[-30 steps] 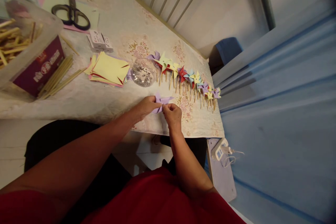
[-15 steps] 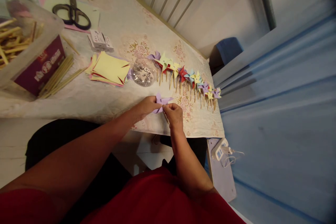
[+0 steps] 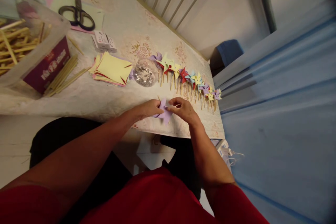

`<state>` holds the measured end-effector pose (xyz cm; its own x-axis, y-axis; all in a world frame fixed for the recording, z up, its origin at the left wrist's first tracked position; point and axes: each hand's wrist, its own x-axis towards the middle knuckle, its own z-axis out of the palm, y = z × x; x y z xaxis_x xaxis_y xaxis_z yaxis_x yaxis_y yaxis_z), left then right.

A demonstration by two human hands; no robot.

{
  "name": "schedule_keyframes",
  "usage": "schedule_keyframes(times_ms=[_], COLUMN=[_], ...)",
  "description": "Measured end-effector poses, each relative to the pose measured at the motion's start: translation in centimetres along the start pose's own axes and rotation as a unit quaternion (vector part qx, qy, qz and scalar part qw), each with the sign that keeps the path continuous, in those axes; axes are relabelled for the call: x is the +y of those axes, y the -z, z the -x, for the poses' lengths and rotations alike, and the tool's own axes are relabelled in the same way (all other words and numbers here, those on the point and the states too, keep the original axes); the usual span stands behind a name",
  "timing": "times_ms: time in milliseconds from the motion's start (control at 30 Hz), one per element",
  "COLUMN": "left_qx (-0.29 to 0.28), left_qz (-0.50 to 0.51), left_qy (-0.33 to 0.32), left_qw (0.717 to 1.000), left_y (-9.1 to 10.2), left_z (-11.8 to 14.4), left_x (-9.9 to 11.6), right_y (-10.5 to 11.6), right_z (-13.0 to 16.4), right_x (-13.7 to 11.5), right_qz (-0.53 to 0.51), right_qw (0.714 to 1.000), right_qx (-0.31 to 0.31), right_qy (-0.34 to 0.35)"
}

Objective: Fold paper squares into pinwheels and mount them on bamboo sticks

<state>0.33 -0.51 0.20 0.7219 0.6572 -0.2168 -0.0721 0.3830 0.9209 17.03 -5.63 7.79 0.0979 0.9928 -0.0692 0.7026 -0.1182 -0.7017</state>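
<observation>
Both hands meet over the near edge of the table (image 3: 105,101), pinching 1 lilac paper pinwheel (image 3: 164,111) between them. The left hand (image 3: 148,107) has its fingers closed on the pinwheel's left side; the right hand (image 3: 183,109) curls its fingers onto the right side, thumb and forefinger pressed to the paper's middle. The pinwheel is pale purple, folded into pointed vanes, with a thin wooden stick tip showing just above the left fingertips and 1 vane hanging below them.

Compared with 1 second ago, the right hand has turned — then it came up from below with knuckles toward the camera, now it lies flatter and reaches in from the right, and the pinwheel sits lower, more covered by the fingers.

Just beyond the fingertips stands a row of finished pinwheels (image 3: 189,78) on sticks — roughly 10, in purple, yellow, red, blue; the far ones overlap too much for an exact count. Left of that row sits 1 clear dish of shiny pins (image 3: 145,72), then 1 stack of yellow and pink paper squares (image 3: 111,70). Further left, loose wooden sticks (image 3: 64,75) lie beside 1 clear tub (image 3: 34,42) holding more sticks and a maroon box. Farthest off: 1 small white box (image 3: 103,41) and 1 pair of black scissors (image 3: 77,15).
</observation>
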Motion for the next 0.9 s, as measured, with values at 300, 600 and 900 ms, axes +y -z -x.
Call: schedule_keyframes(times_ms=[300,600,900], left_qx=[-0.026,0.003,0.060], left_qz=[-0.038,0.141,0.134], left_qy=[-0.001,0.005,-0.042], left_qw=[0.999,0.990,0.988], left_y=[0.1,0.4,-0.2], left_z=[-0.1,0.1,-0.3], left_x=[-0.3,0.3,-0.4], right_y=[-1.8,-2.6,-6.1], right_z=[0.1,-0.4,-0.1], right_x=[0.5,2.6,1.7], right_qz=[-0.019,-0.209,-0.270], right_qw=[0.990,0.965,0.939], right_qx=[-0.122,0.022,0.110], right_qy=[-0.066,-0.156,-0.181])
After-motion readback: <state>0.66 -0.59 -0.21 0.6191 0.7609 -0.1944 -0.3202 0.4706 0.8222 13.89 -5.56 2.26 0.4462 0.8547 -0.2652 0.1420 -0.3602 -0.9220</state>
